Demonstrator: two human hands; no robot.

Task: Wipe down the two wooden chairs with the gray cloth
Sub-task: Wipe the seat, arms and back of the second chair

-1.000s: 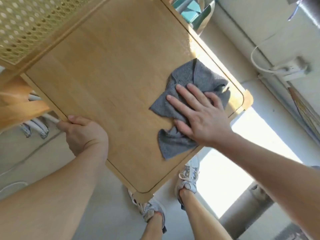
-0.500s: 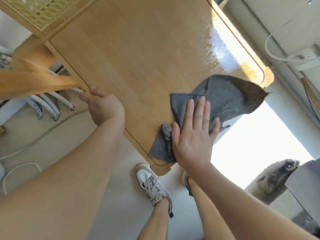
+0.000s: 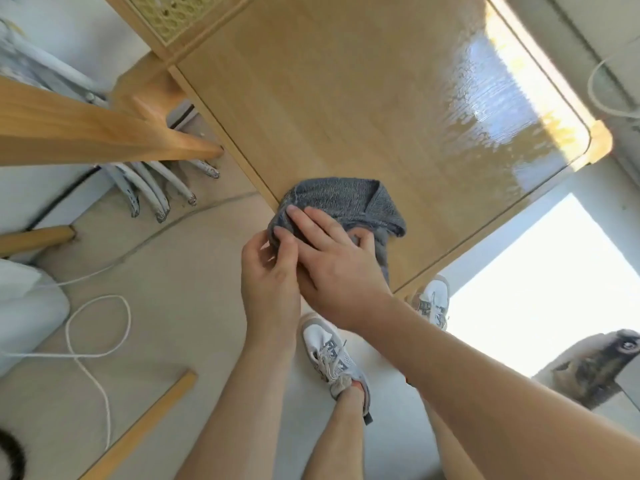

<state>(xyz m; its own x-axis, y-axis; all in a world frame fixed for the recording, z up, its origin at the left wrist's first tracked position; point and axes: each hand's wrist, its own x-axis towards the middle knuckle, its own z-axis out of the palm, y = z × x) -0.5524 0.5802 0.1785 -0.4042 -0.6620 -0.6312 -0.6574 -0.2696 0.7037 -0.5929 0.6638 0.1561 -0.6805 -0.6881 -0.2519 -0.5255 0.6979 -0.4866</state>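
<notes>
The wooden chair seat (image 3: 363, 109) fills the top of the head view, with its cane back (image 3: 180, 12) at the upper left. A glossy streak shines along the seat's right side. The gray cloth (image 3: 346, 202) lies bunched at the seat's near left edge. My right hand (image 3: 332, 261) lies on the cloth with straight fingers, its thumb pressed into a fold. My left hand (image 3: 270, 268) comes from the left, beside the seat's edge, and pinches the cloth's left end with curled fingers, partly under my right fingers.
A wooden rail of other furniture (image 3: 86, 133) juts in from the left, with a wooden leg (image 3: 34, 239) below it. White metal legs (image 3: 152, 195), a white cord (image 3: 97, 341) and a wooden bar (image 3: 145, 420) are on the floor. My shoes (image 3: 332, 355) stand under the seat's near corner.
My right hand slid the cloth from the seat's right side to its near left edge. My left hand let go of the seat's left edge and took hold of the cloth.
</notes>
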